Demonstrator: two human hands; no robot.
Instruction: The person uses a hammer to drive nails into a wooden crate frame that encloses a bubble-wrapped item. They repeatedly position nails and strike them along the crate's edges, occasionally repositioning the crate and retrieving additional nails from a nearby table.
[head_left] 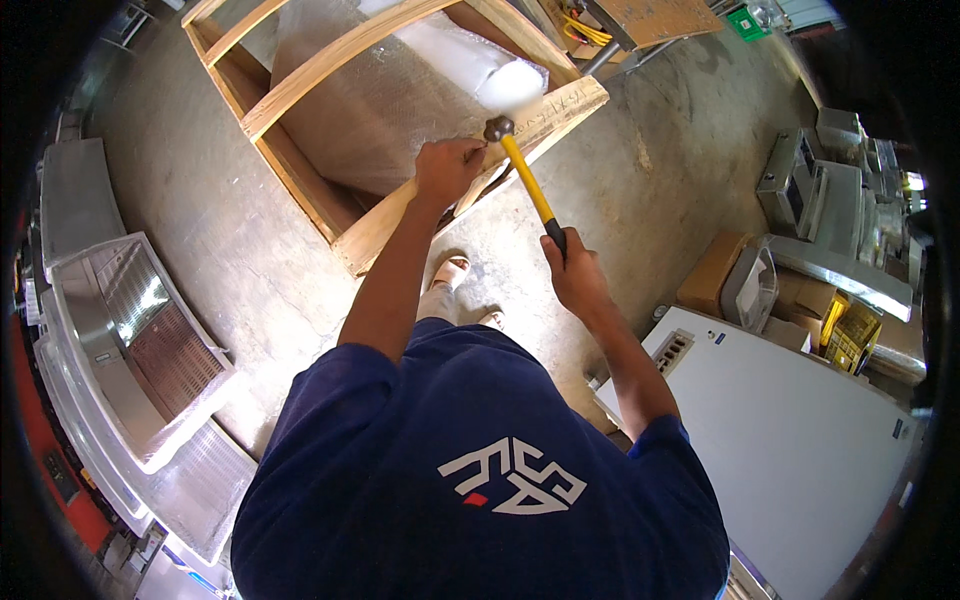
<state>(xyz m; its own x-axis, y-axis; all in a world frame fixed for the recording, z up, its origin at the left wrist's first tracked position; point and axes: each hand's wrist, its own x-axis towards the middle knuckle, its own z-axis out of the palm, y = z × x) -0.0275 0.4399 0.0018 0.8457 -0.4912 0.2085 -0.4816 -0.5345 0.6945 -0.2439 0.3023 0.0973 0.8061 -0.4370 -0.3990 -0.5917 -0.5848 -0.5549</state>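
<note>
My right hand (574, 272) grips the black end of a hammer (526, 178) with a yellow handle. Its steel head sits close to the near rail of a wooden crate frame (370, 225). My left hand (448, 167) is pinched shut at that rail, right beside the hammer head; what it pinches is too small to make out. Inside the crate lies a large item wrapped in bubble wrap (380, 110). My feet in sandals (452, 272) stand on the concrete floor just below the crate.
Stainless steel appliances (130, 330) lie stacked along the left. A white cabinet (800, 430) lies at the lower right, with cardboard boxes (712, 270) and more metal equipment (810, 190) behind it. A wooden board on a metal stand (650, 20) is beyond the crate.
</note>
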